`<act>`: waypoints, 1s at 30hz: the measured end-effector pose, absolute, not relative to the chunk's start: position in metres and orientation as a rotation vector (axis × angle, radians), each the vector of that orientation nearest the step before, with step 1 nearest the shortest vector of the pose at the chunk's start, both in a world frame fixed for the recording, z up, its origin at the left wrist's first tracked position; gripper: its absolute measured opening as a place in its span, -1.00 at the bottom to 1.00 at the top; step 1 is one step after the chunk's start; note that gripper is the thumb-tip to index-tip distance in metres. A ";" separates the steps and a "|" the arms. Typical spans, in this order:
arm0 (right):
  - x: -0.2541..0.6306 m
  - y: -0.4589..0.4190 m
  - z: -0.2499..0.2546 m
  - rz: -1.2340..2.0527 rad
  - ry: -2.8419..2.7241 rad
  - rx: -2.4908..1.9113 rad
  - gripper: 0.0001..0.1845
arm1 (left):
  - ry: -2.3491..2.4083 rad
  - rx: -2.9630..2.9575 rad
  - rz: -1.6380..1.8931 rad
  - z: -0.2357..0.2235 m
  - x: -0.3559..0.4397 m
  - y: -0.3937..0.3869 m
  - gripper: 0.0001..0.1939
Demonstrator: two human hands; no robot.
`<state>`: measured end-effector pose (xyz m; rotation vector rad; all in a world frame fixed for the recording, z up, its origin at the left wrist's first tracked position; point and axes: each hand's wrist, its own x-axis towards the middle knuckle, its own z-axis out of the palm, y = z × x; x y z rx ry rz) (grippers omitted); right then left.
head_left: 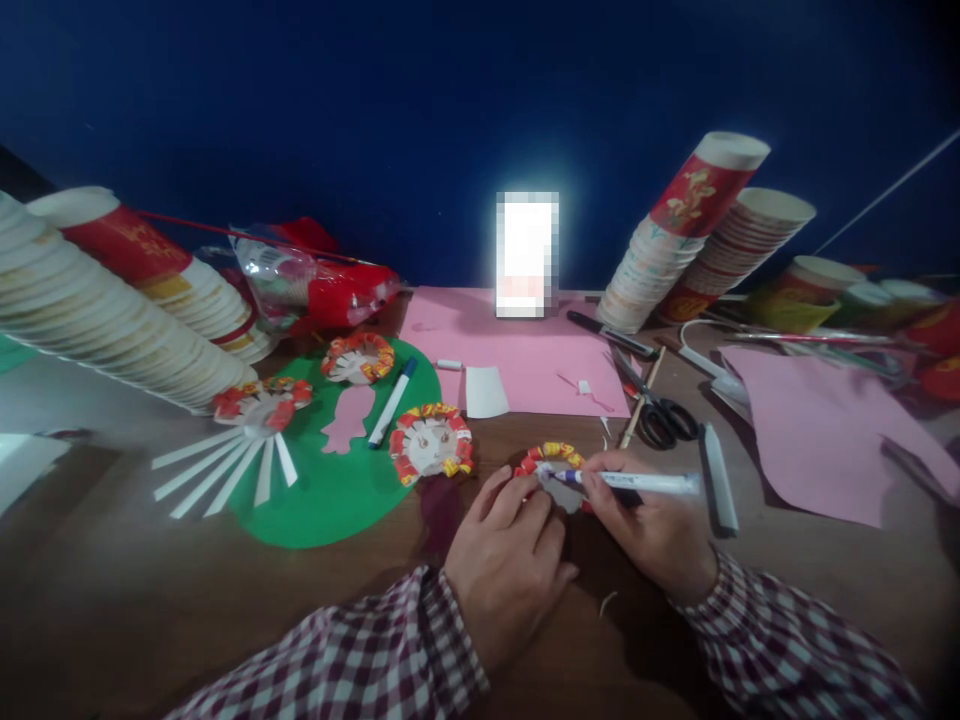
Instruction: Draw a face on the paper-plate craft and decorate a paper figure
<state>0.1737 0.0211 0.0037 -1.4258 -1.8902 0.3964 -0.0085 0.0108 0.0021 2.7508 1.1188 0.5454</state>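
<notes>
Between my fingers and thumb my right hand point(645, 520) grips a white marker pen point(660, 484), its dark tip touching a round paper cut-out point(561, 490) with a curled red and yellow fringe. My left hand point(514, 555) lies over the near left side of that cut-out, fingers bent loosely on it and thumb apart; part of the cut-out is hidden beneath. Just left of my hands is a similar fringed paper face point(433, 447) with drawn eyes. Another fringed cut-out point(358, 358) and a capped marker point(393, 402) rest on a green paper circle point(315, 510).
Tall stacks of paper cups lean at the left point(120, 290) and right point(675, 220). Scissors point(660, 418) and a box cutter point(611, 335) lie beyond my right hand, near pink paper point(832, 430). A bright, pixelated screen point(527, 250) stands at the back.
</notes>
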 end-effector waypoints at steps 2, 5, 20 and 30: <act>0.174 0.021 0.004 0.405 -1.879 -1.415 -0.90 | 1.127 2.750 0.550 0.002 -0.008 0.011 -0.69; 0.177 0.019 0.006 0.396 -1.835 -1.403 -0.91 | 1.133 2.746 0.557 0.002 -0.008 0.010 -0.68; 0.180 0.022 0.008 0.172 -1.881 -1.481 -0.88 | 1.116 2.697 0.516 0.003 -0.009 0.010 -0.70; 0.177 0.022 0.009 0.172 -1.897 -1.492 -0.84 | 1.120 2.714 0.524 0.002 -0.009 0.010 -0.71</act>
